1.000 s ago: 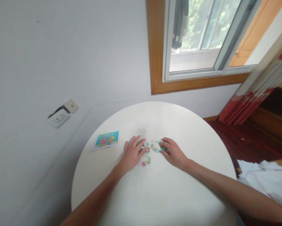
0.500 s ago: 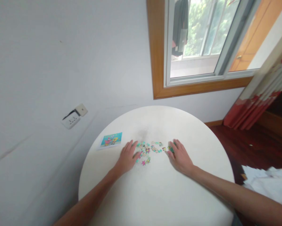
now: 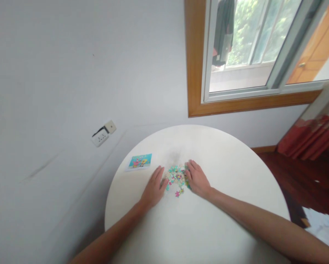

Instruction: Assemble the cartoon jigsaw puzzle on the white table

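Note:
A loose cluster of small jigsaw puzzle pieces (image 3: 177, 175) in green, cream and pink lies on the round white table (image 3: 225, 157). My left hand (image 3: 154, 187) rests flat at the cluster's left side, thumb and fingers apart, its thumb beside the nearest pieces. On the opposite side my right hand (image 3: 198, 179) lies with fingers stretched out against the right edge of the cluster, partly covering some pieces. A pink piece (image 3: 177, 194) sits a little nearer to me, below the main cluster. Left of my left hand is a picture card (image 3: 139, 162) with cartoon figures on a blue-green ground.
A pale wall with a socket (image 3: 100, 137) stands behind and left of the table. Beyond its far side is a wood-framed window (image 3: 196, 73). A red and white curtain (image 3: 309, 137) hangs at the right, and white papers (image 3: 322, 225) lie at the lower right.
My right hand has moved left, and the pieces that were spread toward it are now gathered into a tighter cluster between the hands. The view has shifted slightly left.

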{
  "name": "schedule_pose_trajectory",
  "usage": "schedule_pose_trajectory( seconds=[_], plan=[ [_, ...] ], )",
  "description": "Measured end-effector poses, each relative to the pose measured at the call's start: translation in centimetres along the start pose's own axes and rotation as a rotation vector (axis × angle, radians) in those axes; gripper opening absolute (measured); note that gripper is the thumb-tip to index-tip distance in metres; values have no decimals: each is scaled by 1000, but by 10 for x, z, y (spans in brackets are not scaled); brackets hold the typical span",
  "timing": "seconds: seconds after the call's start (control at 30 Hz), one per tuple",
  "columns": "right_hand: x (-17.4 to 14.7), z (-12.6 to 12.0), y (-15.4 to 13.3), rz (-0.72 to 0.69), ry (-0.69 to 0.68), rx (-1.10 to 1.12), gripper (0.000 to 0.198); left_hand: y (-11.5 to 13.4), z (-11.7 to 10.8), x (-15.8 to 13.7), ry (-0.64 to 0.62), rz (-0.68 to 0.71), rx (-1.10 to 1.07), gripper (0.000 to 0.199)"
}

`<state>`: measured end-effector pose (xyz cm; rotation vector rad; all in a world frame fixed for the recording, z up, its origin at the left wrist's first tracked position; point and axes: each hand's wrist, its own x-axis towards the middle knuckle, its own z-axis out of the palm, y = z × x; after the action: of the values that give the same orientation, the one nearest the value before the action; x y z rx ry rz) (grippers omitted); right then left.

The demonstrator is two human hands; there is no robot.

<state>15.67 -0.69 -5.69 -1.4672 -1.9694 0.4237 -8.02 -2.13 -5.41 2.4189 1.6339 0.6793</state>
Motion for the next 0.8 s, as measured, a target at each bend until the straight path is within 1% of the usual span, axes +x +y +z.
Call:
schedule_pose_trajectory(
  seconds=[0.1, 0.17, 0.2, 0.27, 0.33, 0.4, 0.43, 0.47, 0.53, 0.6, 0.63, 0.67, 0.73, 0.8],
  plan=[
    [8, 15, -23, -66, -64, 40, 52, 7, 4, -10, -75, 94, 53, 65],
    [12, 26, -41, -94, -117, 152, 54, 12, 7, -14, -112, 142, 58, 75],
    [15, 31, -47, -87, -132, 231, 54, 12, 8, -15, -111, 133, 46, 76],
    [21, 37, -51, -39, -122, 391, 52, 8, 6, -15, -76, 54, 7, 74],
    [31, 37, -42, 34, -65, 506, 53, 2, 0, -17, -13, -46, -23, 70],
    [41, 32, -25, 95, -4, 539, 56, 4, -8, -20, 40, -79, -12, 68],
    [47, 30, -16, 126, 10, 542, 57, 11, -11, -23, 54, -57, 10, 68],
    [53, 27, -7, 149, 33, 547, 59, 22, -14, -25, 39, 2, 40, 68],
    [63, 24, 6, 149, 51, 564, 61, 52, -15, -28, -76, 160, 78, 66],
    [70, 21, 12, 102, 1, 567, 62, 83, -11, -26, -198, 315, 76, 64],
    [73, 20, 12, 71, -39, 566, 62, 95, -8, -23, -225, 352, 73, 59],
    [76, 19, 11, 37, -83, 561, 63, 102, -5, -19, -243, 359, 76, 54],
    [80, 16, 7, -31, -165, 542, 64, 101, 0, -12, -247, 334, 101, 49],
    [82, 17, 4, -95, -226, 508, 64, 85, -1, -8, -223, 280, 146, 48]
  ],
)
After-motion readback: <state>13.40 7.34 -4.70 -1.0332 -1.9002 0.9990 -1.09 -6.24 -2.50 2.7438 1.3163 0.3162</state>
